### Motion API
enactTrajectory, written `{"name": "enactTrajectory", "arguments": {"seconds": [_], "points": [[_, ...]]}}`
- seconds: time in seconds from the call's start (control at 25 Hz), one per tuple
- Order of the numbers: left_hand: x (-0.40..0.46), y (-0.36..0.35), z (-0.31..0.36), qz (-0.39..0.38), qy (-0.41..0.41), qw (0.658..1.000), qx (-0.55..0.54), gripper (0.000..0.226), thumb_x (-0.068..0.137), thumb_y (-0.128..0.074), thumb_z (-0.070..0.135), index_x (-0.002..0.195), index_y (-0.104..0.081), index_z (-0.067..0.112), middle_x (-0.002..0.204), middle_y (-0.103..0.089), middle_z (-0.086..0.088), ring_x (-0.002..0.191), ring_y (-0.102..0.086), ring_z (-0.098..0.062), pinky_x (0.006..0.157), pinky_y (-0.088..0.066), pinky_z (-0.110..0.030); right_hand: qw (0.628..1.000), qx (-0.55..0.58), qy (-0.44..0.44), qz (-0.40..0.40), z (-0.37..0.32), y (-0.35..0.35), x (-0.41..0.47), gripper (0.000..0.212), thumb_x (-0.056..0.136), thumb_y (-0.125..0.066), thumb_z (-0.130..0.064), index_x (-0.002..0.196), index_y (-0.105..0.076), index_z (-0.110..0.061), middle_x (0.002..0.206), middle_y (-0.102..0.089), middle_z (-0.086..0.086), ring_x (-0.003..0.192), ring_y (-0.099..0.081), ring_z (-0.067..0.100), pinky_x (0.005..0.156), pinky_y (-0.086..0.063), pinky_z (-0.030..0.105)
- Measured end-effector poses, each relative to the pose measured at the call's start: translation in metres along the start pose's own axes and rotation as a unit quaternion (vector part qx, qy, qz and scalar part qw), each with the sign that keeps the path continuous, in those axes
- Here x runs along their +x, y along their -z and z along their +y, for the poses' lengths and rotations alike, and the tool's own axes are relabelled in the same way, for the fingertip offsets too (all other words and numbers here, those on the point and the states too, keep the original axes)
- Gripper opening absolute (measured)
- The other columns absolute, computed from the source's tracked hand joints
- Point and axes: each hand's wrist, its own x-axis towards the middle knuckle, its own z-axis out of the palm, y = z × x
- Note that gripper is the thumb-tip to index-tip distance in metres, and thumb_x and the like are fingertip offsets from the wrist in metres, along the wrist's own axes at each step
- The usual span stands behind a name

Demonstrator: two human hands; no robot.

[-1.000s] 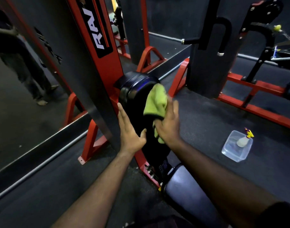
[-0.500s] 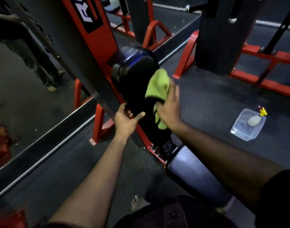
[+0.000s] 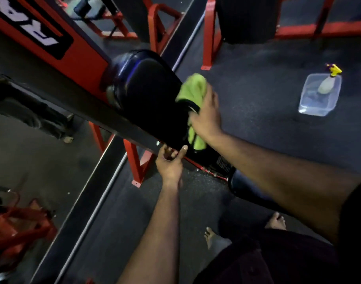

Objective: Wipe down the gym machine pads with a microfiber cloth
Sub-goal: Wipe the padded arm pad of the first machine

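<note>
A black padded backrest (image 3: 151, 95) slants down from the red machine frame (image 3: 77, 50) in the middle of the view. A lime-green microfiber cloth (image 3: 193, 89) lies against the pad's right edge. My right hand (image 3: 206, 115) presses the cloth onto the pad with its fingers spread flat. My left hand (image 3: 170, 162) grips the pad's lower end, thumb up on the front and fingers curled behind it. Below it sits the dark seat pad (image 3: 247, 187), partly hidden by my right forearm.
A clear plastic tub (image 3: 318, 99) holding a spray bottle (image 3: 327, 83) with a yellow trigger stands on the dark floor at the right. A mirror wall (image 3: 32, 140) runs along the left. Red frame legs (image 3: 208, 37) stand behind. My bare feet (image 3: 276, 221) are below.
My left hand slid from flat on the pad's side down to its lower end and curled around it. The right hand keeps the cloth on the pad's right edge. The view tilted downward.
</note>
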Motion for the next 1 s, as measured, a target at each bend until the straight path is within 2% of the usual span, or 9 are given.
{"name": "enactTrajectory", "arguments": {"seconds": [0.12,0.24,0.32,0.48,0.56,0.68,0.76,0.88,1.0], "points": [[0.006,-0.004,-0.015,-0.006,0.014,1.0,0.009,0.026,0.078,-0.07,-0.012,0.102,-0.062,-0.006,0.078,-0.062,0.001,0.07,-0.056,-0.007,0.07,-0.048,-0.023,0.996,-0.02,0.086,-0.006,-0.034,-0.01,-0.014,0.096,0.075,-0.074,-0.009,0.157,-0.023,-0.018,0.156,-0.029,0.02,0.133,-0.045,0.039,0.098,-0.046,0.041],[0.014,0.007,-0.016,-0.017,0.068,0.997,0.009,0.026,0.089,-0.047,-0.007,0.077,-0.062,0.01,0.071,-0.056,-0.006,0.062,-0.053,-0.01,0.06,-0.045,-0.023,0.98,-0.049,0.179,-0.069,-0.003,-0.018,-0.07,0.101,0.068,-0.077,-0.007,0.151,-0.024,-0.032,0.142,-0.04,0.015,0.124,-0.049,0.035,0.088,-0.055,0.045],[0.012,0.011,-0.024,-0.025,0.067,0.997,0.029,0.033,0.087,-0.041,-0.019,0.079,-0.061,0.007,0.07,-0.055,-0.005,0.058,-0.054,-0.006,0.056,-0.047,-0.018,0.993,-0.04,0.104,-0.049,0.027,-0.02,-0.078,0.1,0.068,-0.075,-0.004,0.148,-0.023,-0.033,0.135,-0.041,0.009,0.119,-0.051,0.029,0.086,-0.056,0.041],[0.0,0.008,-0.035,-0.021,0.055,0.998,0.037,0.037,0.082,-0.052,-0.024,0.111,-0.063,-0.003,0.087,-0.071,0.006,0.083,-0.064,-0.006,0.082,-0.054,-0.027,0.996,-0.001,-0.092,-0.004,0.016,-0.021,-0.041,0.093,0.081,-0.069,-0.009,0.157,-0.017,-0.022,0.153,-0.03,0.017,0.128,-0.048,0.036,0.101,-0.048,0.044],[-0.005,0.007,-0.033,-0.031,0.041,0.998,0.022,0.035,0.083,-0.052,-0.022,0.106,-0.064,0.001,0.084,-0.071,0.007,0.078,-0.063,-0.002,0.076,-0.053,-0.024,1.0,-0.012,-0.015,-0.008,0.001,-0.023,-0.043,0.095,0.08,-0.071,-0.011,0.157,-0.017,-0.025,0.149,-0.032,0.015,0.124,-0.048,0.036,0.093,-0.052,0.045],[-0.008,0.009,-0.029,-0.039,0.086,0.994,-0.05,0.028,0.088,-0.048,-0.013,0.09,-0.066,0.009,0.086,-0.063,-0.007,0.078,-0.056,-0.014,0.068,-0.049,-0.026,0.988,-0.041,0.131,-0.07,0.025,-0.02,-0.075,0.1,0.07,-0.074,-0.008,0.15,-0.02,-0.034,0.135,-0.039,0.011,0.117,-0.05,0.033,0.085,-0.055,0.043],[-0.007,0.011,-0.027,-0.032,0.134,0.987,-0.079,0.03,0.088,-0.048,-0.014,0.091,-0.068,0.008,0.083,-0.069,-0.005,0.078,-0.06,-0.017,0.067,-0.053,-0.025,0.993,-0.027,0.056,-0.098,0.053,-0.015,-0.081,0.099,0.071,-0.07,-0.003,0.15,-0.019,-0.033,0.138,-0.039,0.011,0.12,-0.052,0.035,0.09,-0.054,0.043],[-0.007,0.005,-0.023,-0.05,0.165,0.979,-0.109,0.04,0.088,-0.048,-0.015,0.12,-0.064,0.003,0.103,-0.073,-0.011,0.09,-0.07,-0.022,0.084,-0.056,-0.034,0.983,0.021,-0.179,-0.044,0.059,-0.013,-0.045,0.086,0.084,-0.062,-0.006,0.156,-0.017,-0.019,0.148,-0.036,0.016,0.124,-0.05,0.038,0.094,-0.044,0.037],[-0.011,-0.005,-0.023,-0.014,0.151,0.983,-0.102,0.04,0.09,-0.047,-0.014,0.127,-0.057,-0.003,0.097,-0.073,-0.007,0.088,-0.068,-0.019,0.094,-0.052,-0.046,0.989,0.001,-0.143,-0.026,0.027,-0.013,-0.016,0.085,0.087,-0.063,-0.013,0.156,-0.015,-0.021,0.152,-0.031,0.019,0.12,-0.053,0.039,0.086,-0.045,0.034]]}}
